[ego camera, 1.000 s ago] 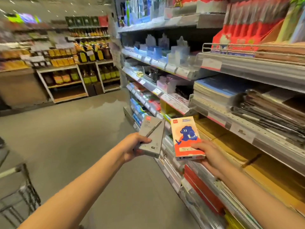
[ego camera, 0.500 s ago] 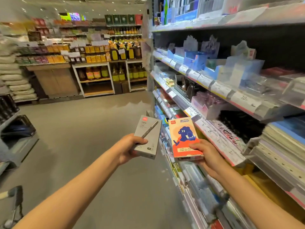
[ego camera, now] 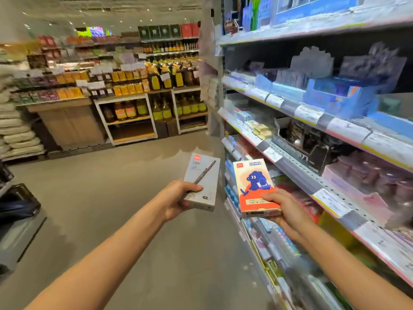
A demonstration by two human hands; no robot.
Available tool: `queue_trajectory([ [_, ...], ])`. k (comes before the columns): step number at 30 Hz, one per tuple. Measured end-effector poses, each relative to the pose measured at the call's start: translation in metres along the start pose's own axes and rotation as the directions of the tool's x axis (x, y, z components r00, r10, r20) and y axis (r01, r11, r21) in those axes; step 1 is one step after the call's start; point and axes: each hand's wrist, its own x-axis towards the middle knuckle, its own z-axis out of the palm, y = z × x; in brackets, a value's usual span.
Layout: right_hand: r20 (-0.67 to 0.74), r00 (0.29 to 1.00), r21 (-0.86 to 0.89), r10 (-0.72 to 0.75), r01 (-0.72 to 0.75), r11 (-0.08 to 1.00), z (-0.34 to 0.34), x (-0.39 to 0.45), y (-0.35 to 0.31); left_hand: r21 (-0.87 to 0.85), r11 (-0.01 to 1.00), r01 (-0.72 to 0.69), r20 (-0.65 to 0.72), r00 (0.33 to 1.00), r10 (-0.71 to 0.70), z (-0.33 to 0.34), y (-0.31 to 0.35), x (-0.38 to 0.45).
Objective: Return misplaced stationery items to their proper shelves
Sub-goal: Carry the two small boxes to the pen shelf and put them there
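My left hand holds a grey pen box with a pen pictured on its front, out over the aisle floor. My right hand holds an orange and cream box with a blue cartoon animal, close to the stationery shelving on my right. Both boxes are upright, side by side, a little apart. The shelves carry blue display boxes, small packets and price labels, blurred by motion.
The stationery shelf unit runs along my right from floor to head height. The grey aisle floor lies ahead and left. Bottles of oil on wooden racks stand across the aisle. Stacked sacks and a dark trolley are at far left.
The view has advanced along the shelving and swung left. The notebooks and red packs have slid out of view. Both hands keep the same boxes in the same pose.
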Motion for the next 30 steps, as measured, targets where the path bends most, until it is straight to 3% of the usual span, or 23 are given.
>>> queue_trajectory([
  [14,-0.130,0.991,0.085,-0.023,0.034,0.996,0.061,0.241,-0.033,0.090,0.995,0.053,0.054,0.997,-0.057,-0.081,0.108,0.237],
  [21,-0.158,0.986,0.104,-0.048,0.065,0.993,0.072,0.372,-0.063,0.078,0.995,0.060,0.074,0.995,-0.066,-0.088,0.171,0.381],
  [30,-0.272,0.961,0.093,-0.051,0.079,0.993,0.065,0.490,-0.097,0.205,0.977,0.059,0.187,0.977,-0.098,-0.080,0.235,0.537],
])
